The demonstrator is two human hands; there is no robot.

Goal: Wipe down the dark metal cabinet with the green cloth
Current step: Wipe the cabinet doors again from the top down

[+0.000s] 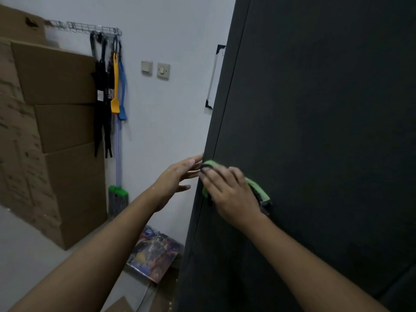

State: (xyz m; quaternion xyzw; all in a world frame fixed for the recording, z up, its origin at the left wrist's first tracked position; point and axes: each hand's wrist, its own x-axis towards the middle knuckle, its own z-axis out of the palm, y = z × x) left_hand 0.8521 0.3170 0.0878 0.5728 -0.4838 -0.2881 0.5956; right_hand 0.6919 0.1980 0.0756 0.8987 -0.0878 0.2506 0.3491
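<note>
Bare forearms (304, 262) are stretching up from the bottom edge. At their far end the right hand (227, 192) is pressing the green cloth (258, 188) flat against the dark metal cabinet (315, 109) near its left edge, fingers spread over the fabric, not curled round it. Just beside the cloth, the left hand (177, 176) is lying open, straight fingertips touching the cabinet's left edge. Further left, cardboard boxes (58, 86) are standing stacked against the wall, a mop (118, 194) hanging beside them.

I note my right hand (229, 190) covers most of the green cloth (258, 188); the cabinet (315, 109) is cut off top, right and bottom.
</note>
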